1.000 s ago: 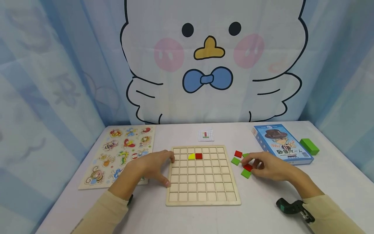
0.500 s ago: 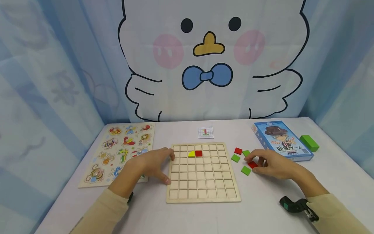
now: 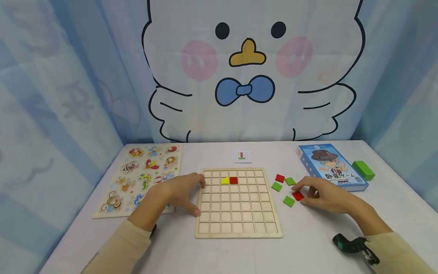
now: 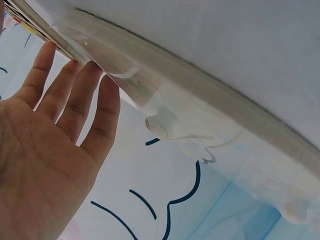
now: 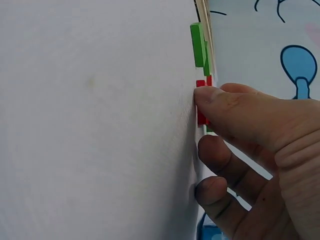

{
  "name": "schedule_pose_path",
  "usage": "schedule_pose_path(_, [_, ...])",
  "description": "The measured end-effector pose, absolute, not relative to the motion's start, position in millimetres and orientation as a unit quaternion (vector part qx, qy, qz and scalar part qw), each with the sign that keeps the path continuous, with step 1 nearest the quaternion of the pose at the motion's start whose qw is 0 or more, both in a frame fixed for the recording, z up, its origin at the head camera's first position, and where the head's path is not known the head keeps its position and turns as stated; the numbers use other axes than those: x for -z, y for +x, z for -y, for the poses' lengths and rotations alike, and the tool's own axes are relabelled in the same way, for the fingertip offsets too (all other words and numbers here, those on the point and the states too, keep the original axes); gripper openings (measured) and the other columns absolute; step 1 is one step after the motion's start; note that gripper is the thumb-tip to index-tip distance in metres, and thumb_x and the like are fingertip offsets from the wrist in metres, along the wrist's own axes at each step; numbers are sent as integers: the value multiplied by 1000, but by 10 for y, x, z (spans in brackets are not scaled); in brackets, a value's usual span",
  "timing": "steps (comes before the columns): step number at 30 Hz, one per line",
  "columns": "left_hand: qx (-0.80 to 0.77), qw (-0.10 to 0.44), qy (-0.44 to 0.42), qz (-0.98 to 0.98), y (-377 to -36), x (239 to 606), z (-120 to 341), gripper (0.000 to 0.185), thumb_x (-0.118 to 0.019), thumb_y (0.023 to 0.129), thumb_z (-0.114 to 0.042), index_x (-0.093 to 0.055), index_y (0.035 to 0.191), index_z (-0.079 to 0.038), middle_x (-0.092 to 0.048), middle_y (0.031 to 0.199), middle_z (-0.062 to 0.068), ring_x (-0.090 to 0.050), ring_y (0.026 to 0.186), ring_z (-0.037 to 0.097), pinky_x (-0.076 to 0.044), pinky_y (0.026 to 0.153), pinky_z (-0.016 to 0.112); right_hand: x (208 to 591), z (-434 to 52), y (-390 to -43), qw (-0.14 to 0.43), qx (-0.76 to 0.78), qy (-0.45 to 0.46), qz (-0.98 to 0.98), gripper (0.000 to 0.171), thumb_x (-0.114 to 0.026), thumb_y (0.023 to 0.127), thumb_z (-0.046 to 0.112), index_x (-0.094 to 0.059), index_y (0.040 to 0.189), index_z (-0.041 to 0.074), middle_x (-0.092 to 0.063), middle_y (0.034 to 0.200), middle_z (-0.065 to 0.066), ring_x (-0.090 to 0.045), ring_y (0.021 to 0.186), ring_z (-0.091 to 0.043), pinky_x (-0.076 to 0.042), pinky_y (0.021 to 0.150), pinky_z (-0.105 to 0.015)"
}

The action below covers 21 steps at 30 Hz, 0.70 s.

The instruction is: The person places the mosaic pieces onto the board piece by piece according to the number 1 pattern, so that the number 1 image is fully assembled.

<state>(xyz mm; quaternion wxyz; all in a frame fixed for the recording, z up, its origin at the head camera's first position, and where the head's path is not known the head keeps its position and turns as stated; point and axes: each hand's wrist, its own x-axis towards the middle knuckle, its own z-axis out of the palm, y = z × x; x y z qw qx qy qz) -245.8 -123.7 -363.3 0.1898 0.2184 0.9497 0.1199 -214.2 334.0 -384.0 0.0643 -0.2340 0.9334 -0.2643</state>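
Observation:
A wooden grid board (image 3: 238, 213) lies mid-table with a yellow piece (image 3: 224, 180) and a red tile (image 3: 233, 180) set in its second row. My left hand (image 3: 181, 192) rests open against the board's left edge (image 4: 200, 95), fingers spread. Right of the board lie loose tiles: red (image 3: 280, 178), green (image 3: 290, 181), green (image 3: 276, 186) and green (image 3: 288, 201). My right hand (image 3: 319, 197) pinches another red tile (image 3: 297, 195) flat on the table, thumb on its near side. In the right wrist view, that hand (image 5: 250, 140) presses the red tile (image 5: 200, 100) beside a green tile (image 5: 198, 45).
An animal peg puzzle (image 3: 137, 179) lies at the left. A small pattern card (image 3: 242, 156) sits behind the board. A blue game box (image 3: 330, 167) and a green block (image 3: 363, 170) stand at the right. A cartoon-bird curtain hangs behind the table.
My right hand has slid the pinched red tile a little to the right, away from the nearest green tile. The left hand has stayed on the board's edge.

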Motion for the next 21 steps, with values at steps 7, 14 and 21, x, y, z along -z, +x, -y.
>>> schedule_pose_path(7, [-118, 189, 217, -950, -2450, 3613, 1230, 75, -95, 68, -48, -54, 128, -29, -54, 143, -4, -55, 116, 16, -47, 107, 44, 3866, -3352, -2137, 63, 257, -223, -938, 35, -77, 93, 20, -68, 128, 22, -62, 108, 5, -53, 81, -9, -47, 67, -23])
schedule_pose_path(14, [-127, 191, 212, -950, -2431, 3601, 1222, 75, -96, 68, -45, -54, 128, -27, -53, 146, -2, -54, 120, 17, -46, 109, 45, 3839, -3320, -2126, 56, 252, -215, -942, 38, -71, 98, 23, -62, 135, 19, -62, 116, 2, -52, 87, -11, -46, 69, -23])
schedule_pose_path(21, [-127, 188, 213, -950, -2430, 3607, 1222, 75, -96, 68, -45, -55, 128, -27, -54, 143, -2, -54, 119, 17, -46, 108, 44, 3784, -3305, -2117, 57, 296, -220, -928, 36, -65, 100, 10, -61, 135, 16, -64, 122, -1, -54, 93, -14, -49, 71, -23])
